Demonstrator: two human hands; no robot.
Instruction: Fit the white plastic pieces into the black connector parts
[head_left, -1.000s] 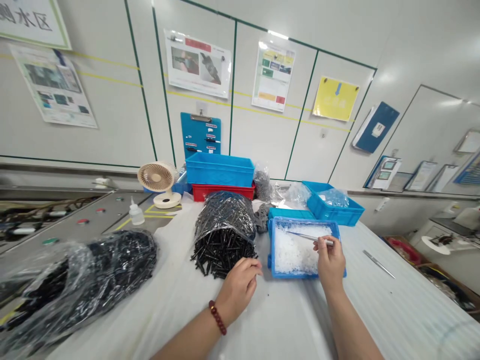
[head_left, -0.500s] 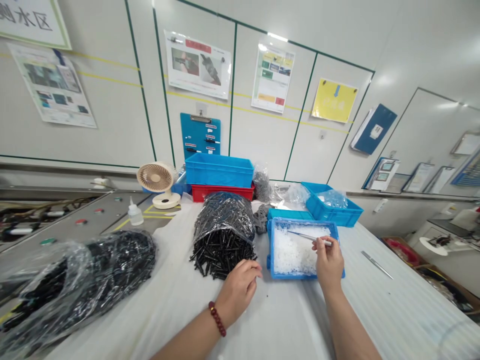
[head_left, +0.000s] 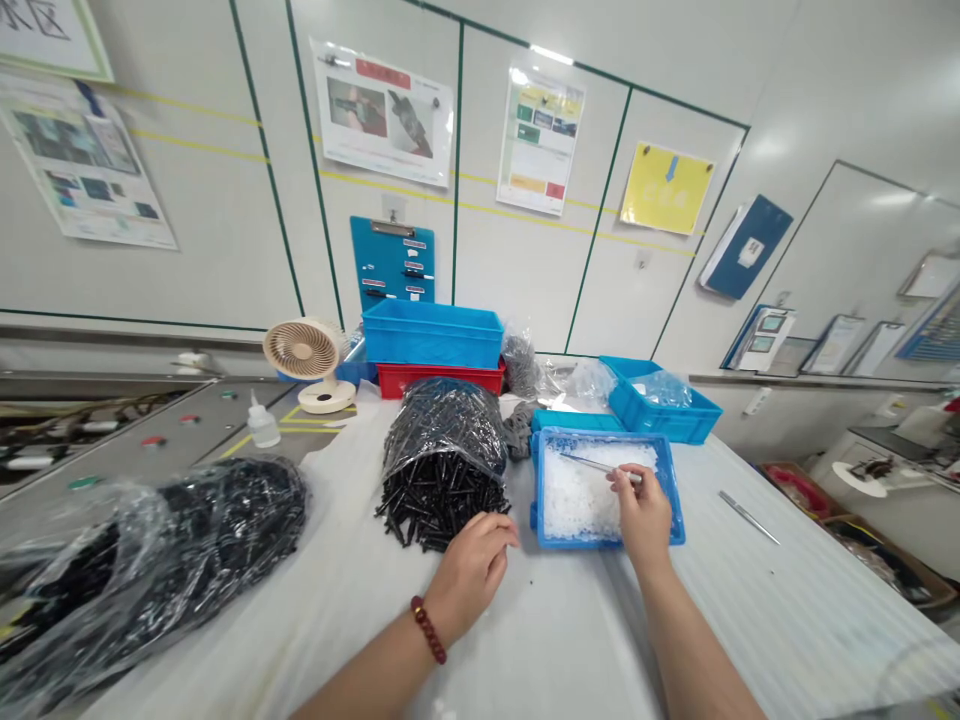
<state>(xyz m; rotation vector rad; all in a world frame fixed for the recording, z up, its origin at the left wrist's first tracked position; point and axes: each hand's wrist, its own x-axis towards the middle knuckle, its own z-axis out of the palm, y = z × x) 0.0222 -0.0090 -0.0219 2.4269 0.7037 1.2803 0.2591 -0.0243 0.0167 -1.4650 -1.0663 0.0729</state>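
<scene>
My right hand (head_left: 641,515) is shut on slim steel tweezers (head_left: 600,465), with their tips over white granular pieces (head_left: 581,495) in a shallow blue tray (head_left: 600,437). The hand rests at the tray's near edge. My left hand (head_left: 472,570) lies loosely curled on the white table cover (head_left: 540,640), holding nothing visible. Its fingertips are close to a spilled heap of small black plastic parts (head_left: 439,510), which spreads from the mouth of a clear plastic bag (head_left: 442,420). A red beaded bracelet (head_left: 429,630) circles my left wrist.
A second bulging bag of black parts (head_left: 225,530) lies at the table's left. Loose tweezers (head_left: 748,517) lie to the right. Behind stand a blue crate (head_left: 431,335) on a red crate (head_left: 439,380), another blue crate (head_left: 660,410), a small fan (head_left: 304,350) and a dropper bottle (head_left: 262,425).
My right hand and the tweezers have shifted slightly left over the tray. The whole view has drifted a little, and my left hand has barely moved.
</scene>
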